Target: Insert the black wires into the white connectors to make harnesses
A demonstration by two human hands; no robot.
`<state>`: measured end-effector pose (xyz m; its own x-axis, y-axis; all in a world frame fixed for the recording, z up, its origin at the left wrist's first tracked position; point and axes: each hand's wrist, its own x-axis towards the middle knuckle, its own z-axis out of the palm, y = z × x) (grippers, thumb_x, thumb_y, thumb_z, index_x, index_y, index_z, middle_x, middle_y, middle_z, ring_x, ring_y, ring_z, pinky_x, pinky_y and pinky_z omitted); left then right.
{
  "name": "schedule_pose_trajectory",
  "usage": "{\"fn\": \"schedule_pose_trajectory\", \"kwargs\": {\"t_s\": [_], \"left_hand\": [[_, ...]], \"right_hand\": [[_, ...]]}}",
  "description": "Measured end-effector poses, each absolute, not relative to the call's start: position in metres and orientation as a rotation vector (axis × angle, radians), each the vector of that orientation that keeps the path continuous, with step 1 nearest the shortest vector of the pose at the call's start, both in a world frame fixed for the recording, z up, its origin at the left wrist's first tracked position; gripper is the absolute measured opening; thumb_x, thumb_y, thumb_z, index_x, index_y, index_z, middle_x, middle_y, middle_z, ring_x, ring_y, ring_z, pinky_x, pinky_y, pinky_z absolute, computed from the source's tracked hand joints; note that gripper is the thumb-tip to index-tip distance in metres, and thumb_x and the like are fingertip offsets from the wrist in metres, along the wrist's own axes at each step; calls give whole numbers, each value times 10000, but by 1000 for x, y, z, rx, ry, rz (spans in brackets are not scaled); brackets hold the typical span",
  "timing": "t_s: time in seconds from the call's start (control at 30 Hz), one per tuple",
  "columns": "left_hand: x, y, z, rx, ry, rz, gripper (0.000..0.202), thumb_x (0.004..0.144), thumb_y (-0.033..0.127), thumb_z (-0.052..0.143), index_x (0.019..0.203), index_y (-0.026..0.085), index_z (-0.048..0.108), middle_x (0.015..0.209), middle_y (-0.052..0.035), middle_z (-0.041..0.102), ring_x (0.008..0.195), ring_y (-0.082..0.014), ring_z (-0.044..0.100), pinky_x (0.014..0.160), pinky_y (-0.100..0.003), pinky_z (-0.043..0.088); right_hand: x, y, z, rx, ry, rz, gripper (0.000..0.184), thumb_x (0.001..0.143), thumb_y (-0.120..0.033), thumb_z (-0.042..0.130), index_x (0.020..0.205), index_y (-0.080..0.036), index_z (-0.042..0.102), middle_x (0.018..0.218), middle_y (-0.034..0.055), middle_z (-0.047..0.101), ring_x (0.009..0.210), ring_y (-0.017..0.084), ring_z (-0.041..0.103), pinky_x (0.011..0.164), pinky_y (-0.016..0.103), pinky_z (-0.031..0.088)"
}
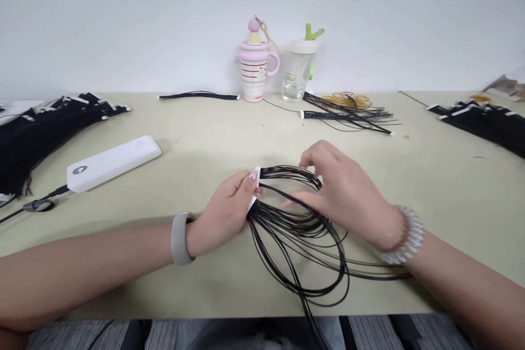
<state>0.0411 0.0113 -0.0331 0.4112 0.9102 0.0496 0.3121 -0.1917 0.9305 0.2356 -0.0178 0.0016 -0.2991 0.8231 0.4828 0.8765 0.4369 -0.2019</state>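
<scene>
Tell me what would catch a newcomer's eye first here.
First, the looped black wires at the middle of the table's near half, their white connectors pinched in the left hand while the right hand curves over the strands, thumb and fingers apart. Next, the pink-lidded cup at the table's far edge, just left of a clear cup with a green top.

Looks like an office-style room serving as a wiring workshop, judging by the pale desk (213, 131) against a plain white wall (164, 22), striped grey floor (369, 333), pink-lidded cup (253, 74) and black wire bundles (287, 214)
</scene>
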Motion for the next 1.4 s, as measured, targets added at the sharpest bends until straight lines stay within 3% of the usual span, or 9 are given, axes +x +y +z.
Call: {"fn": "schedule_pose_trajectory", "kwargs": {"t_s": [0.17, 0.3, 0.47, 0.6, 0.87, 1.1, 1.23, 1.33, 1.4], "left_hand": [[43, 15, -37, 1377, 1108, 850, 389, 839, 523, 342, 724, 165, 437, 586, 23, 377, 480, -68, 381, 443, -197, 346], [45, 15, -40, 1247, 1115, 877, 388, 816, 546, 378, 743, 170, 442, 579, 27, 372, 475, -70, 405, 441, -197, 378], [43, 12, -38, 1373, 1127, 897, 384, 837, 520, 352, 725, 164, 441, 596, 23, 385, 484, -67, 390, 444, -190, 365], [43, 9, -31, 1611, 1161, 929, 366, 877, 444, 310, 686, 154, 427, 625, 14, 429, 532, -69, 392, 494, -189, 352], [44, 9, -33, 1774, 1151, 926, 354, 895, 403, 277, 705, 148, 433, 679, 2, 479, 629, -86, 433, 591, -201, 358], [43, 12, -37, 1750, 1162, 875, 377, 890, 437, 278, 722, 153, 461, 693, 4, 486, 618, -86, 420, 594, -213, 349], [43, 12, -38, 1714, 1169, 850, 384, 887, 454, 274, 731, 158, 463, 683, 9, 474, 596, -85, 411, 587, -218, 348], [43, 12, -38, 1735, 1166, 841, 384, 888, 448, 275, 717, 158, 459, 663, 11, 455, 609, -90, 416, 591, -218, 343], [43, 12, -37, 1749, 1153, 843, 380, 890, 443, 274, 718, 159, 459, 662, 11, 453, 621, -92, 419, 590, -215, 337]], "right_hand": [[253, -33, 29, -1428, -2157, -66, 463, 730, -515, 577, 533, -162, 350, 504, -28, 365, 486, 66, 292, 469, 214, 262], [261, -39, 35, -1780, -2342, 234, 529, 776, -552, 481, 468, -148, 333, 428, -31, 295, 434, 57, 201, 411, 219, 179], [247, -36, 20, -1711, -2517, 658, 460, 857, -490, 357, 551, -148, 384, 496, -29, 350, 468, 56, 256, 432, 200, 208], [225, -32, 0, -1466, -2420, 754, 390, 889, -385, 328, 584, -146, 372, 517, -43, 320, 497, 47, 257, 457, 185, 225], [207, -33, -15, -1280, -2335, 652, 251, 858, -210, 387, 639, -149, 492, 585, -48, 480, 543, 32, 373, 541, 168, 296], [234, -26, 5, -1395, -2448, 220, 163, 753, -135, 483, 629, -164, 584, 560, -27, 535, 530, 58, 407, 547, 205, 323], [265, -15, 22, -1605, -1984, 201, 98, 719, -229, 584, 705, -175, 665, 513, -18, 563, 441, 64, 445, 485, 221, 365], [285, -5, 32, -1406, -1387, 282, 114, 663, -186, 635, 765, -144, 666, 750, 62, 644, 629, 131, 579, 548, 259, 436], [294, 0, 38, -1153, -1084, 463, 144, 662, -142, 625, 804, -132, 639, 925, 94, 621, 715, 130, 586, 595, 267, 452]]}}
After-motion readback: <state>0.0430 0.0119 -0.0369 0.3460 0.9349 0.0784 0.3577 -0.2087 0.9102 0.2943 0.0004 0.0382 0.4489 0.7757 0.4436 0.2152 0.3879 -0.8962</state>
